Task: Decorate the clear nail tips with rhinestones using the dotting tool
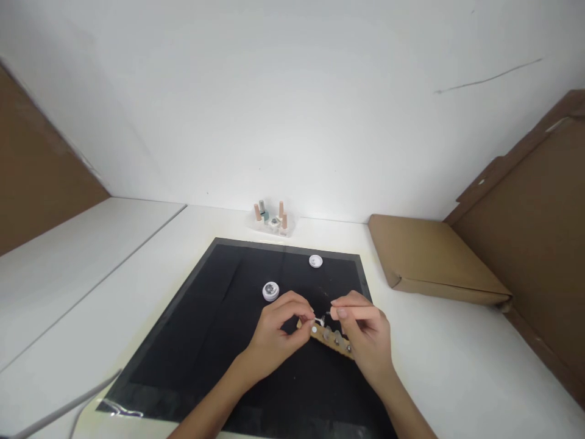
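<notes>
Over the wooden strip (326, 340), the left hand (286, 329) pinches a small white piece (321, 321), and the right hand (363, 329) pinches a peach-handled brush (356, 313) beside it. Beyond the strip, an open jar (270, 291) and a white lid (315, 261) rest on the black mat (201, 311).

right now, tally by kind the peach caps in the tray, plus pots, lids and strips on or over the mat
peach caps: 3
pot: 1
lid: 1
strip: 1
total: 6
</notes>
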Available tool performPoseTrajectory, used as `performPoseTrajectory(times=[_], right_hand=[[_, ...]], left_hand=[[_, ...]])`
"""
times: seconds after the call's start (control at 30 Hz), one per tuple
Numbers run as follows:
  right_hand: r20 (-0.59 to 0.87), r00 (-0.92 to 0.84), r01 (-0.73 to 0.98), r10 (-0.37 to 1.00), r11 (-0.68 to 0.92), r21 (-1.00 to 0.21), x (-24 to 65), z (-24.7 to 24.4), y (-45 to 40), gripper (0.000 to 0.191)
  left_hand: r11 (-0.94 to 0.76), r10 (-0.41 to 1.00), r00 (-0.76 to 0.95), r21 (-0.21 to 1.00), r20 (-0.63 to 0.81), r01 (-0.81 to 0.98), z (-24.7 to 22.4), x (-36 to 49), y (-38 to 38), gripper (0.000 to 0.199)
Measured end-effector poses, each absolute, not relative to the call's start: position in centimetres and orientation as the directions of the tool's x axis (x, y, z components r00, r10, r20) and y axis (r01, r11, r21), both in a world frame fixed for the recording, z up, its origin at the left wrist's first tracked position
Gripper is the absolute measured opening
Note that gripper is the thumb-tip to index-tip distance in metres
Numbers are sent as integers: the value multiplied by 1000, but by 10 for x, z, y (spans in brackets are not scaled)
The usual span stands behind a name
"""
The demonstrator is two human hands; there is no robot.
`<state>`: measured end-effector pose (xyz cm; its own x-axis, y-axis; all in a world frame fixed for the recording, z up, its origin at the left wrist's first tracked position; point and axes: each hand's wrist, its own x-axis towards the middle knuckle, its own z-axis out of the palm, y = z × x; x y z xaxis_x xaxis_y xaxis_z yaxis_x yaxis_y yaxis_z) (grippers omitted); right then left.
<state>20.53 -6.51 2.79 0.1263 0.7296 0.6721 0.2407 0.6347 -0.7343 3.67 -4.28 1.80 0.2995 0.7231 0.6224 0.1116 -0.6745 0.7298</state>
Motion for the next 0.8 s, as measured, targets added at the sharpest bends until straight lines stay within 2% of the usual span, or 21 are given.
performPoseTrajectory(times=[0.23,0.43,0.8], right_hand=[[680,163,227,715,644,-731,204,29,-66,18],[704,112,192,702,679,-708,202,35,-65,28],[684,144,253,715,641,-724,204,30,-64,18]], left_hand=[[-652,743,282,752,607,97,15,34,-41,16],[-601,781,265,797,566,67,15,35,-39,14],[-373,879,292,925,377,-71,13,39,-43,8]])
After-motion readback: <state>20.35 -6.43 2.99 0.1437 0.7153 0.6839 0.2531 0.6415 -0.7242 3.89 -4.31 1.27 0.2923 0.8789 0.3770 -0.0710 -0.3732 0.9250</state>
